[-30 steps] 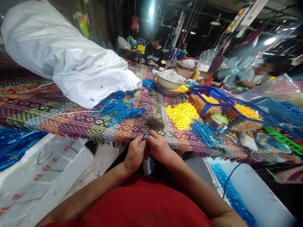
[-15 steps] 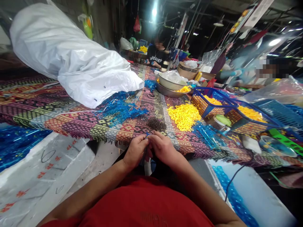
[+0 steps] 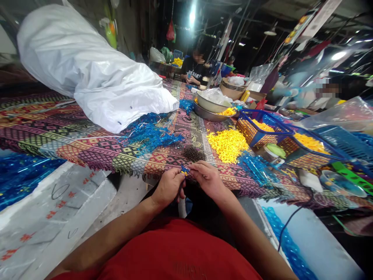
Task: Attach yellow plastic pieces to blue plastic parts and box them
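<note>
From the head view, the left hand (image 3: 168, 187) and the right hand (image 3: 207, 179) meet just off the near edge of the worktop (image 3: 125, 169). Both are curled, their fingertips pinching a tiny blue-and-yellow plastic piece (image 3: 184, 170) from either side, held up close where fine fingerwork can be done over the edge. Directly ahead, within easy reach, sits a dark heap of small granular pieces (image 3: 192, 154), and just to its right lies a loose mound of yellow plastic pieces (image 3: 227, 145), their small shapes jumbled together. Glossy blue plastic strands (image 3: 153, 134) sprawl in tangles over the woven, fringed cloth (image 3: 87, 146) that covers the worktop. Toward the right edge, blue wire baskets (image 3: 256, 128) hold more yellow pieces, and steel bowls (image 3: 210, 107) stand farther along. A bulging white plastic sack (image 3: 87, 74) lies along the far left side.
</note>
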Motion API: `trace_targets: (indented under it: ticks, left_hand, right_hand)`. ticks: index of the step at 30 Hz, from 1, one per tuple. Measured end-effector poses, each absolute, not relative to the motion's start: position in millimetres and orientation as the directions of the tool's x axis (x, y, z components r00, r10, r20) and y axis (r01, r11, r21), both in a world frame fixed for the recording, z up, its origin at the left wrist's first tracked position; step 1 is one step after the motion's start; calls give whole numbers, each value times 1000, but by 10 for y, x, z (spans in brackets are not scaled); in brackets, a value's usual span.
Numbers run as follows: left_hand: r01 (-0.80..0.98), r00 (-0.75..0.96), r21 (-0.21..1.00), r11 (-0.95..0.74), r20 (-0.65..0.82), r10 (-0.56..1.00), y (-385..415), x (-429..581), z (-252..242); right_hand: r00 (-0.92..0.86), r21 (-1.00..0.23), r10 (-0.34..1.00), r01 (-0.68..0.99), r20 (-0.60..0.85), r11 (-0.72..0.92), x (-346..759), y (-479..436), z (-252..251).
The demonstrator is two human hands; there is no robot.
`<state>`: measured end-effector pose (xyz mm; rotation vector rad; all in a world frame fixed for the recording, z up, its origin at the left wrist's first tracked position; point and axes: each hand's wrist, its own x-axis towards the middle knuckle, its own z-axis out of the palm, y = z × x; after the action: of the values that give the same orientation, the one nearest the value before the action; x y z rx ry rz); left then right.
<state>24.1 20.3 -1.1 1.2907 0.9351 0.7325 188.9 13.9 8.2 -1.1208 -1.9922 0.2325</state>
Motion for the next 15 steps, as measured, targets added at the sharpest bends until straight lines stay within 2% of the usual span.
trace_targets:
  ticks: [7,15]
  left_hand:
    - [67,483,981,184,-193,854,201,244,12]
    - [42,524,974,224,-212,825,221,251,-8]
  right_hand:
    - [-383,-407,777,688,500,601,1966,141,92]
    - [-437,-359,767,699,470,618,1987,129,128]
